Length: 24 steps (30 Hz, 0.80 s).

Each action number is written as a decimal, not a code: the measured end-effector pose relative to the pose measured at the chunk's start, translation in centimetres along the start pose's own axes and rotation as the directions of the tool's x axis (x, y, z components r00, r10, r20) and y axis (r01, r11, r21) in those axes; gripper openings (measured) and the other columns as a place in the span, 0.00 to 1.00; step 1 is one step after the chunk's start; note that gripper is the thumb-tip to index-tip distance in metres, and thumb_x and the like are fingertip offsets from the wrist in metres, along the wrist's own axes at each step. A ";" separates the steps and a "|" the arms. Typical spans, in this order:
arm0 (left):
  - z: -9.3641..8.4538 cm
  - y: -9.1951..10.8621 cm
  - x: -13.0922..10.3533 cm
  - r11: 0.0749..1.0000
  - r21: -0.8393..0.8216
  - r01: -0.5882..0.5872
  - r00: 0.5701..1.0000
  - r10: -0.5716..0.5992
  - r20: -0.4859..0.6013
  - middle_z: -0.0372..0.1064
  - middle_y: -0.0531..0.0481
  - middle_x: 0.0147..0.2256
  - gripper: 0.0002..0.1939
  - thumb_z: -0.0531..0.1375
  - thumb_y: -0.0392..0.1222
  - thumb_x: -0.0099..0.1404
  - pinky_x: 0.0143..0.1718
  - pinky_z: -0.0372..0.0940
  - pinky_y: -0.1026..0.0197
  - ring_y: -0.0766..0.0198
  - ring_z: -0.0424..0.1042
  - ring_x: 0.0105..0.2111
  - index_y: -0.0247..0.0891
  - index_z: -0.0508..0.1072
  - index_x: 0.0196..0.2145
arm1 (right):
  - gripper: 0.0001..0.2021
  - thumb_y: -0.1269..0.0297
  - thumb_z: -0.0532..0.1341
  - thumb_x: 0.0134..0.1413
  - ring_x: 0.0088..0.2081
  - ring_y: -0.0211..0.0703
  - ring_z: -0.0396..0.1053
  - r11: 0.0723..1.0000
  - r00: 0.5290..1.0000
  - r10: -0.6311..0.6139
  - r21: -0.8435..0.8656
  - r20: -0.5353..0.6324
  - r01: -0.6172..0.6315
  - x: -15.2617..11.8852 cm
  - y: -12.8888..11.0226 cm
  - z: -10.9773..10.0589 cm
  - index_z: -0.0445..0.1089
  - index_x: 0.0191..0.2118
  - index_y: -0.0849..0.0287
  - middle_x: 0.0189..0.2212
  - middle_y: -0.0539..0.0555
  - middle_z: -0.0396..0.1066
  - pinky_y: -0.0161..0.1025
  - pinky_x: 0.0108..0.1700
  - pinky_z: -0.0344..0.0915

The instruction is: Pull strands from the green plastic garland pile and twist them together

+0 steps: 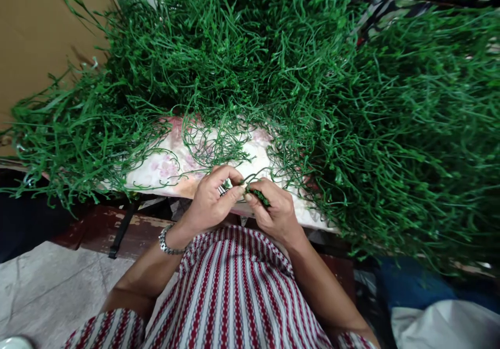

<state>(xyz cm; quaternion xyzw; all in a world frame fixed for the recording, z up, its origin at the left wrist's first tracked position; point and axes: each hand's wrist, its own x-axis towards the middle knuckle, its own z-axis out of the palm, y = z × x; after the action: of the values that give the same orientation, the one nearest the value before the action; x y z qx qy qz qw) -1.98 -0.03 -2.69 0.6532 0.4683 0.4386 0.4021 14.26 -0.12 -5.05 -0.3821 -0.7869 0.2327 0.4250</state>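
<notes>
Close in front of my body, my left hand [211, 199] and my right hand [276, 208] meet fingertip to fingertip. Between them is a small green plastic-looking plant stem [262, 198], with a thin dark strand [258, 173] curving up above the fingers. The right thumb and fingers close round its thicker, leafy part. At the end pointing left, the left thumb and forefinger pinch it; the exact contact is partly hidden by the fingertips. Just beyond the hands, a few loose green sprigs [222, 148] lie on a flower-patterned cloth [167, 166].
Large tangled heaps of green stems [242, 41] cover the back, with more on the left [86, 135] and right [390, 146]. A cardboard sheet [47, 36] stands at the upper left. Dark metal bars [378, 5] rise at the upper right. A worn brown wooden edge [97, 229] runs below the cloth.
</notes>
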 end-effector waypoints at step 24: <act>0.3 0.8 0.3 0.853 0.431 -0.296 0.954 0.239 0.182 0.65 0.50 0.29 0.05 0.51 0.30 0.61 0.38 0.57 0.58 0.63 0.62 0.32 0.36 0.65 0.32 | 0.08 0.69 0.50 0.58 0.27 0.36 0.56 0.998 0.990 0.022 0.057 0.141 -0.030 0.2 0.1 -0.9 0.58 0.28 0.60 0.23 0.49 0.56 0.33 0.30 0.54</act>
<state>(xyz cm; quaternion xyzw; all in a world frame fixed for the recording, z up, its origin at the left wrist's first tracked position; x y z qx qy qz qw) -1.44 -0.01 -1.98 0.8130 0.4365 0.3285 0.2014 15.02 0.14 -4.51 -0.3625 -0.8026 0.2876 0.3765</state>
